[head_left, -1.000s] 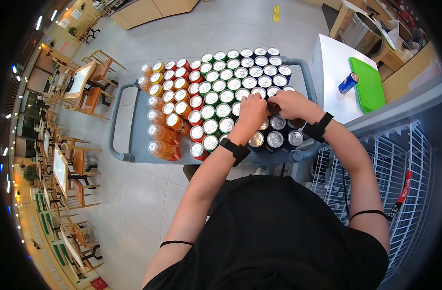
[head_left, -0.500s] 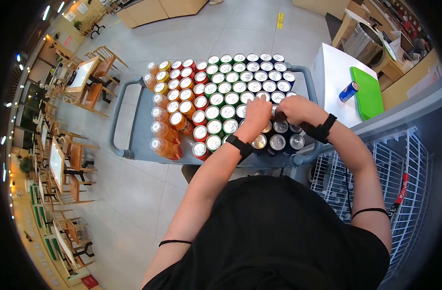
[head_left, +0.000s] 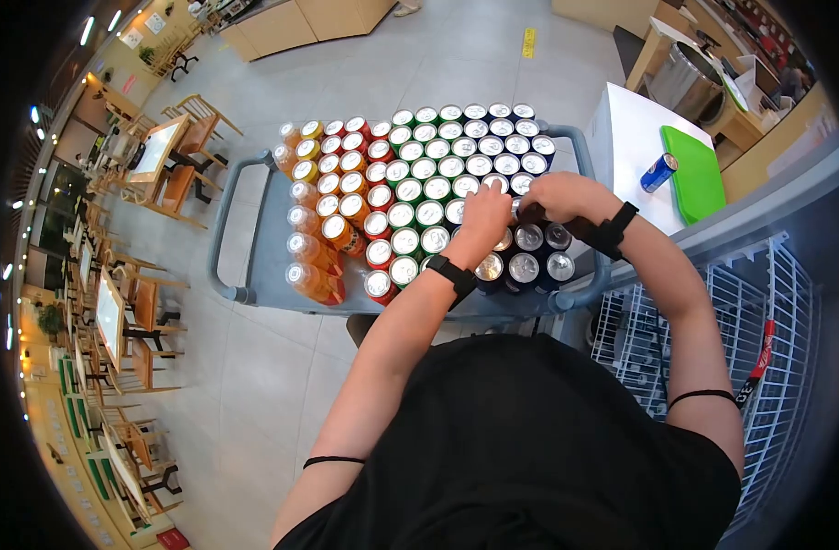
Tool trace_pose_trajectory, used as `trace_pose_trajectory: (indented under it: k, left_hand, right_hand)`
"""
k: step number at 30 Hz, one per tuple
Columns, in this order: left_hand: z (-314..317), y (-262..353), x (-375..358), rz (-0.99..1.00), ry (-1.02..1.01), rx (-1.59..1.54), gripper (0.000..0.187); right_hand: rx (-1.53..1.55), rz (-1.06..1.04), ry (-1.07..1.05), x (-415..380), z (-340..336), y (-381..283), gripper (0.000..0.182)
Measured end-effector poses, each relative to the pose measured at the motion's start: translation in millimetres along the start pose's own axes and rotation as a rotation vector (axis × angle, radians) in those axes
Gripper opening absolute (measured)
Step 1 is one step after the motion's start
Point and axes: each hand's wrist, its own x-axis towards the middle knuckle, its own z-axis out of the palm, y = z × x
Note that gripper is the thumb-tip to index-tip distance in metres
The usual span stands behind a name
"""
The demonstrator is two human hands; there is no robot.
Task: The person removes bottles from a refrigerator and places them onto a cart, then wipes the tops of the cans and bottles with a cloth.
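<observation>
A grey cart bears rows of upright cans: orange cans, red cans, green cans and dark blue cans. Orange-capped bottles line its left side. My left hand reaches over the blue and green cans, its curled fingertips at the can tops. Close on its right, my right hand has its fingers bent down over the blue cans. What lies under the fingers of both hands is hidden.
On the right, a blue can stands on a white surface beside a green board. White wire racks are at the lower right. Wooden tables and chairs are at the left; a steel pot is at the upper right.
The right hand has shifted slightly up and left, and the left hand slightly left. Both remain over the cans. The view has shifted slightly.
</observation>
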Motion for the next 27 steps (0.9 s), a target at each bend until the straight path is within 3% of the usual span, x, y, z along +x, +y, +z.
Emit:
trace_pose_trajectory:
  k: [3,7,9,10,13,15,20,24,26,27]
  left_hand:
    - [4,-1,0,-0.004,0.005,-0.016,0.024]
    - [9,-1,0,-0.004,0.021,0.023,0.025]
    - [6,0,0,0.007,0.003,0.041,0.025]
    - [5,0,-1,0.008,0.003,0.041,0.025]
    - [6,-1,-2,0.017,0.028,0.026,0.024]
    - [7,-1,-2,0.01,0.037,0.02,0.025]
    - [-9,-1,3,-0.013,-0.083,-0.05,0.031]
    - [-9,18,16,0.121,0.121,-0.105,0.035]
    - [-1,31,21,0.136,0.051,-0.114,0.037]
    - [7,33,24,0.136,0.078,-0.115,0.036]
  right_hand:
    - [-0.01,0.005,0.347,8,10,0,0.037]
    - [-0.08,0.029,0.236,7,16,-3,0.042]
    - [0.047,0.001,-0.008,3,7,2,0.039]
    - [0.047,0.002,-0.008,1,3,6,0.039]
    - [0.211,-0.047,0.008,-6,-5,16,0.036]
    - [0.295,0.095,0.166,-10,-6,19,0.038]
    - [0.305,0.205,0.243,-43,15,38,0.036]
    - [0.35,0.255,0.345,-55,39,39,0.034]
    - [0.354,0.235,0.515,-49,51,32,0.034]
    - [0.307,0.285,0.453,-48,46,21,0.032]
